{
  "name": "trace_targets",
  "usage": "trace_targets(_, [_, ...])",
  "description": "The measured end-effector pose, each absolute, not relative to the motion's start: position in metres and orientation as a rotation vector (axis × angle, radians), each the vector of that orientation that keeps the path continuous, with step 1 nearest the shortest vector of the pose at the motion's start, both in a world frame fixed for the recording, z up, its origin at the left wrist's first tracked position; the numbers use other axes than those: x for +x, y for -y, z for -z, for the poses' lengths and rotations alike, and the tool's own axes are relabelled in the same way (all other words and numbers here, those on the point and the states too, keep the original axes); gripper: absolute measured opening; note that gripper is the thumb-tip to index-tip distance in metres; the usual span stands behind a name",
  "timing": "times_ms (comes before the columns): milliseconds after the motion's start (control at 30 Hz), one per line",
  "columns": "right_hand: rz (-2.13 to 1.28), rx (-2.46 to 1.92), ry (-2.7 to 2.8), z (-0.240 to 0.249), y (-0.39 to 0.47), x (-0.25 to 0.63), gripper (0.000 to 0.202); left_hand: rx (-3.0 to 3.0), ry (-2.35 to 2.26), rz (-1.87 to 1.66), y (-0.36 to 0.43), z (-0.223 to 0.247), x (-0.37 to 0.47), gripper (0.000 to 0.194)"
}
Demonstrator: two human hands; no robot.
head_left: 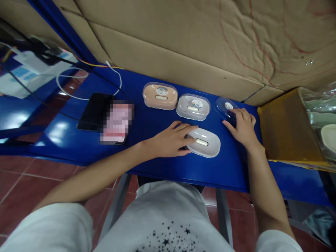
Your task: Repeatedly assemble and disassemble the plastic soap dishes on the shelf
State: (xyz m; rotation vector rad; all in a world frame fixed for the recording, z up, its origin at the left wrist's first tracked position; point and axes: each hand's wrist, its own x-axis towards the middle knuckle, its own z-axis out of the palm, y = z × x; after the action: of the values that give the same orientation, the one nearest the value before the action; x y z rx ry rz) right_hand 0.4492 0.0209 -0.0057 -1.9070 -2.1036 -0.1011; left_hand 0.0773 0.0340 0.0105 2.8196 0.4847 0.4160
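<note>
A white oval soap dish (211, 147) with a slotted middle lies on the blue table. My left hand (174, 140) grips its left end, with fingers over the rim and on the inside. Farther back on the right, a clear plastic lid (223, 105) with a round sticker rests on the table. My right hand (243, 127) is closed on the lid's right end, its thumb at the near side and part of the lid hidden under the fingers. Behind the dish stand a lidded white soap dish (183, 111) and a lidded peach soap dish (151, 99).
A phone (117, 122) with a blurred screen leans on a black object (91, 112) at the left. White cable (72, 96) and a power strip (39, 75) lie beyond. An open cardboard box (290, 126) with dishes and plastic wrap stands right. Cardboard (170, 38) lines the back.
</note>
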Motion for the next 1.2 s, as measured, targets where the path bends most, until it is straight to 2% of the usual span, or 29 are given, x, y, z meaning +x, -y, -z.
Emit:
trace_targets(267, [-0.101,-1.722,1.977,0.002,-0.02,0.454,0.065,2.65,-0.495,-0.501,-0.041,0.002,0.071,0.036])
trace_targets(367, [-0.316,-1.655,1.891,-0.006,-0.01,0.446,0.066,2.598,-0.555,-0.49,-0.047,0.003,0.066,0.041])
trace_targets(500, [-0.664,-1.434,2.04,-0.028,0.017,0.422,0.055,2.453,-0.617,-0.433,-0.052,-0.001,0.062,0.076])
trace_targets(600, [-0.696,-1.3,2.221,-0.039,0.032,0.399,0.053,2.383,-0.613,-0.428,-0.052,-0.002,0.061,0.099])
trace_targets(667, [-0.637,-1.276,2.276,-0.04,0.037,0.384,0.058,2.376,-0.605,-0.433,-0.051,0.0,0.061,0.106])
trace_targets(800, [-0.483,-1.27,2.311,-0.03,0.04,0.359,0.061,2.389,-0.601,-0.43,-0.05,0.002,0.063,0.108])
trace_targets(967, [-0.301,-1.201,2.371,-0.022,0.041,0.35,0.065,2.405,-0.621,-0.407,-0.051,0.0,0.063,0.101])
trace_targets(1200, [-0.224,-1.172,2.421,-0.022,0.041,0.35,0.071,2.401,-0.628,-0.419,-0.053,0.002,0.062,0.093])
